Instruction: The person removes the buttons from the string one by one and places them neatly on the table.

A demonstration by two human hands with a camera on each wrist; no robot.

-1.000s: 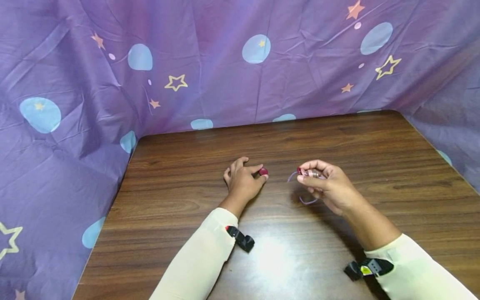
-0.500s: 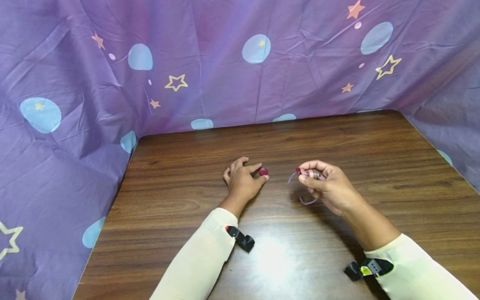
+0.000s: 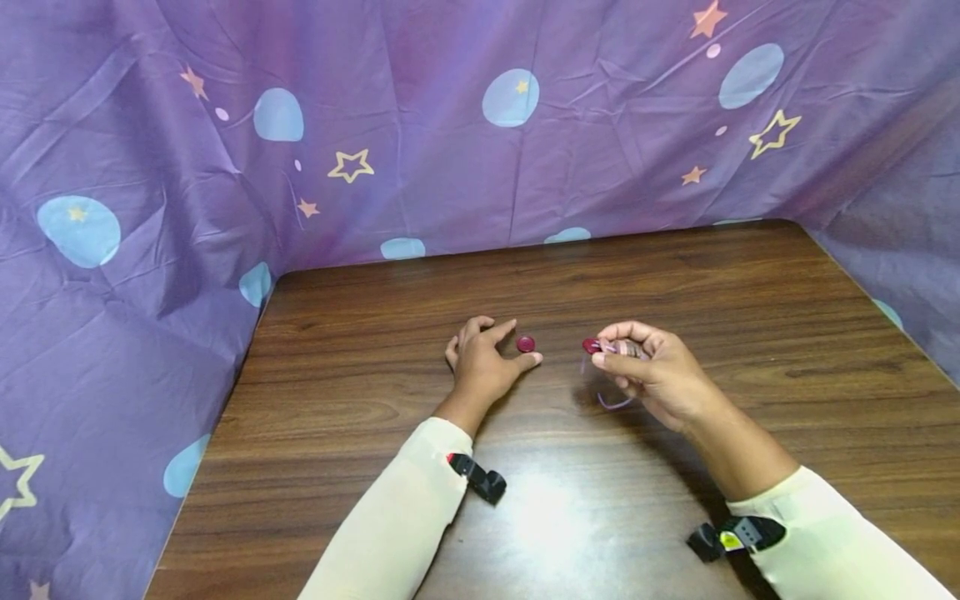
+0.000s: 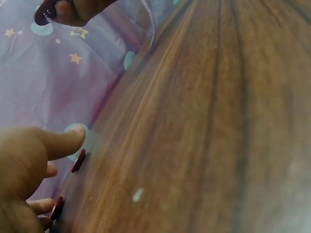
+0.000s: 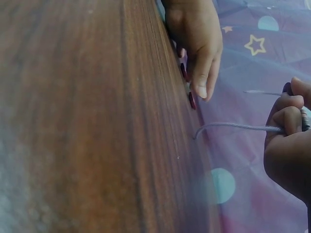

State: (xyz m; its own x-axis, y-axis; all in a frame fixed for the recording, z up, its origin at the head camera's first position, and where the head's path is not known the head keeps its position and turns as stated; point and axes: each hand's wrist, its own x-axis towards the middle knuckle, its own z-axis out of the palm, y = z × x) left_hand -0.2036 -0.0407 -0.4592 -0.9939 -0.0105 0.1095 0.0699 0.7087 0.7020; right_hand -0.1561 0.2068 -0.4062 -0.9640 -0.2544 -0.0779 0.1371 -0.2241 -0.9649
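My left hand rests low over the table with thumb and forefinger spread on either side of a dark red button. That button lies flat on the wood, with a gap to each fingertip. A second dark red button stays under the other fingers and shows only in the wrist views. My right hand, raised above the table, pinches a red button threaded on a lilac string. Behind it, a row of pinkish and brown strung buttons is partly hidden by my fingers.
The brown wooden table runs back to a purple curtain with stars and blue spots, which also encloses the sides. Black wrist cameras sit on both cream sleeves. A light glares on the near tabletop.
My left forefinger has lifted back from the button on the table, widening the gap to the thumb. In my right hand the red button has shifted slightly left and shows more of its face.
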